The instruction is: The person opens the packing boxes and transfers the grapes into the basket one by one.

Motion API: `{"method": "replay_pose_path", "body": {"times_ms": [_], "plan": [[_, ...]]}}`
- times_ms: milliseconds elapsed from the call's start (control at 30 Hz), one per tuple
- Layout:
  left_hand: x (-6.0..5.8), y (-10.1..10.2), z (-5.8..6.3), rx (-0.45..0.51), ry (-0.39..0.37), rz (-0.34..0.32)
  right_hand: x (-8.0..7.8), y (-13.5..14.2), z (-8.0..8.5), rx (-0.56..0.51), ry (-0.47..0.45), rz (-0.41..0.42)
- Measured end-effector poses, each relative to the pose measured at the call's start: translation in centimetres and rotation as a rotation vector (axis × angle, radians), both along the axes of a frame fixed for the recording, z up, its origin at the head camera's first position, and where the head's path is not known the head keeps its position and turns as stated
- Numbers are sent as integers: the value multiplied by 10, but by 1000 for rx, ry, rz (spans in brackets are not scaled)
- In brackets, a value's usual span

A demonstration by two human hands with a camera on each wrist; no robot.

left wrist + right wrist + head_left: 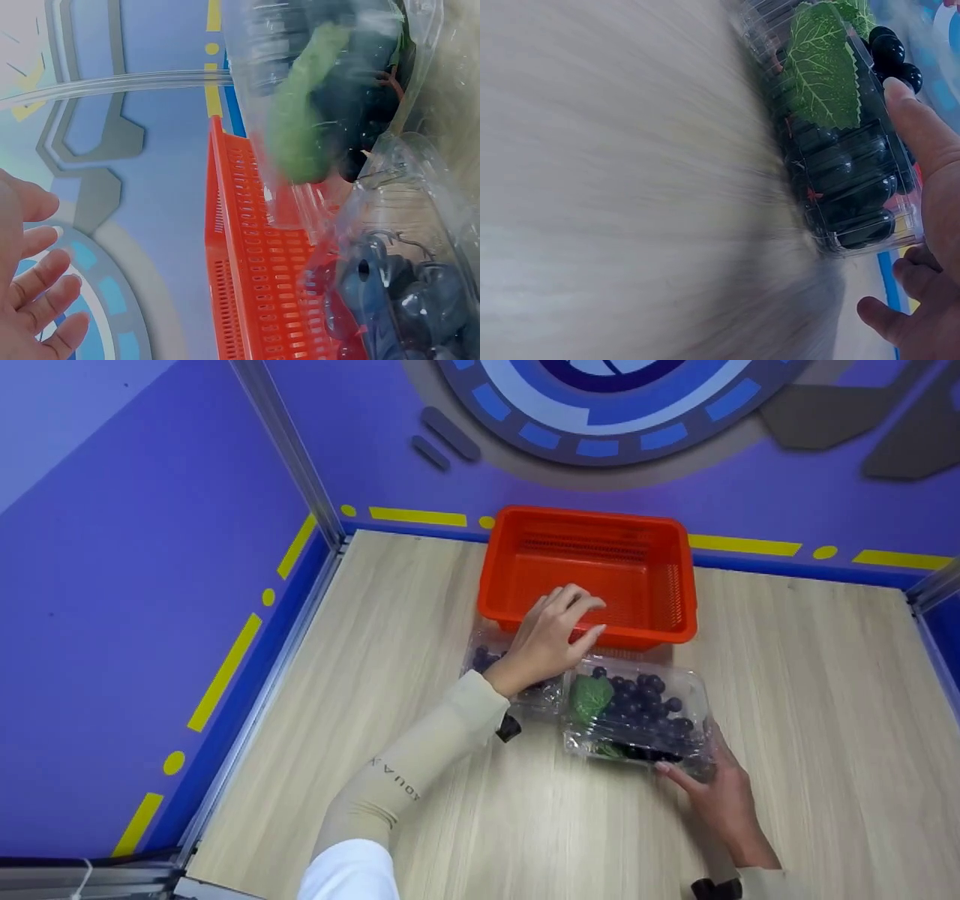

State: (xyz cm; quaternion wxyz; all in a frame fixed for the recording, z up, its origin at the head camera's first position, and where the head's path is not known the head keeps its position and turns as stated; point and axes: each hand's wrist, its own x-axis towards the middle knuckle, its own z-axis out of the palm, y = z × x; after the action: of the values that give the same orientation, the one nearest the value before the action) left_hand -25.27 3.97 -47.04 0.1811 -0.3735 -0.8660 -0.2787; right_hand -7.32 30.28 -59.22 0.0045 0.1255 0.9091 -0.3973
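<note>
My right hand [724, 795] holds a clear plastic box of dark grapes [637, 709] by its right end, thumb at the near edge. Green leaves [825, 67] lie among the grapes under the clear plastic. My left hand [551, 637], fingers loosely bent and holding nothing, hovers over the near rim of a red plastic basket [686, 607]. Beneath that wrist is a second clear box of grapes [540, 697], partly hidden by the hand and forearm. In the left wrist view, the left hand [37, 277] appears apart from both boxes.
The red basket stands at the back of a light wooden table [360, 660], close to the blue patterned back wall [360, 435]. A blue side wall [150, 585] with a metal rail borders the table on the left. Both grape boxes lie in front of the basket.
</note>
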Motion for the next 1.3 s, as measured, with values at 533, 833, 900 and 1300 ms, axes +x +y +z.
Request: {"method": "replay_pose_path", "body": {"times_ms": [533,833,900,1300], "plan": [[7,-17,-17,-39,-49,38,-4,4,16,38,191,-17],[13,-30,-24,-49,-65,74,-14,7,31,92,281,-33],[13,-33,-25,-53,-65,83,-18,8,34,99,296,-40],[20,-43,-37,-120,-110,90,-40,8,59,11,348,-112]]}}
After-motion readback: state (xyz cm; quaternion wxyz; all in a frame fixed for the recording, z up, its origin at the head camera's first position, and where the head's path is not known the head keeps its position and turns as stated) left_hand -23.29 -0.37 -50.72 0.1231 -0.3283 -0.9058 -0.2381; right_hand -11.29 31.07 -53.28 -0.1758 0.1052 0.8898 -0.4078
